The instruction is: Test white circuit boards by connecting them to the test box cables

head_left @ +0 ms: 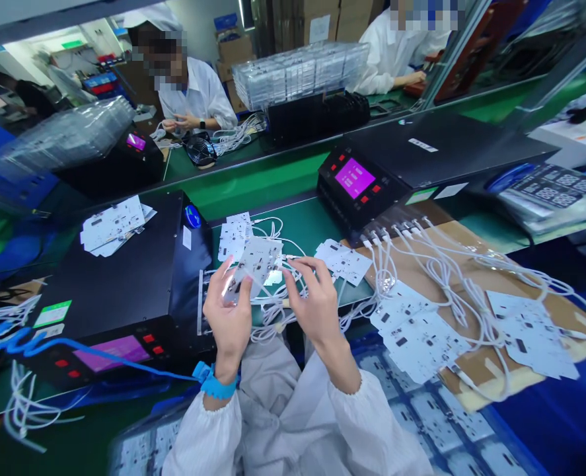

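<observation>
My left hand (229,311) is raised in front of me, its fingers closed on a white circuit board (257,261) held tilted above the bench. My right hand (312,297) is beside it, fingertips pinched on a white cable (283,301) at the board's right edge. Both hands hover over a tangle of white cables. A blue wrist strap (216,383) with a coiled blue cord circles my left wrist.
Black testers with magenta screens sit at left (119,284) and right (357,182). White boards and cables cover a cardboard sheet (476,297) at right. More boards lie on the left tester (111,225). Across the green belt (273,178), two people in white coats work.
</observation>
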`<move>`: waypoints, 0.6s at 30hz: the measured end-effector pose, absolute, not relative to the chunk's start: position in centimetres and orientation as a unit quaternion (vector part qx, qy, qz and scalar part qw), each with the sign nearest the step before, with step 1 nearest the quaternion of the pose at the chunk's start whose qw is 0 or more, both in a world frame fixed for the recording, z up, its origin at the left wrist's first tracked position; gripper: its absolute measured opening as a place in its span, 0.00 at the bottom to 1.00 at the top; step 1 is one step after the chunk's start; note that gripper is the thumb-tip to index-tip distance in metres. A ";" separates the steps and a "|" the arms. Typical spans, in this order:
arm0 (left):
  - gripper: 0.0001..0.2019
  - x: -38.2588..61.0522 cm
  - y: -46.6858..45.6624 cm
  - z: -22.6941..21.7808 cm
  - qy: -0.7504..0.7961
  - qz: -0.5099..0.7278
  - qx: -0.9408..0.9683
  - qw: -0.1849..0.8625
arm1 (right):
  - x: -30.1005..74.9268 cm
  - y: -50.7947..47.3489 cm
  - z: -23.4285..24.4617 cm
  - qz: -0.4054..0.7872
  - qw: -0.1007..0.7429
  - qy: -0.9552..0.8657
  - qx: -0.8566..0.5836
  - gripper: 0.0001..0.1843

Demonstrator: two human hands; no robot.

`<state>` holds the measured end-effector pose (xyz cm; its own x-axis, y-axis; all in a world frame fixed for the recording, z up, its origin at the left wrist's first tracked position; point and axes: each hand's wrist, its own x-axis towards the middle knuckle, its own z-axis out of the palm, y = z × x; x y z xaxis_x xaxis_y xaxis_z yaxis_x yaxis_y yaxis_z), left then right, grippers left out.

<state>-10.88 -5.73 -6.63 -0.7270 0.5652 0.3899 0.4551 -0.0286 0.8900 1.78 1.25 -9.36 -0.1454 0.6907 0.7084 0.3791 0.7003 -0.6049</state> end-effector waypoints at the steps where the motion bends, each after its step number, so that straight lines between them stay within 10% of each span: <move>1: 0.22 -10.9 -5.7 -6.6 0.690 0.621 0.369 0.041 | 2.2 1.6 -9.9 0.134 0.518 -0.759 -0.370 0.12; 18: 0.22 -12.4 -5.1 -6.7 0.678 0.587 0.438 0.065 | 2.3 2.7 -12.0 0.166 0.513 -0.757 -0.369 0.09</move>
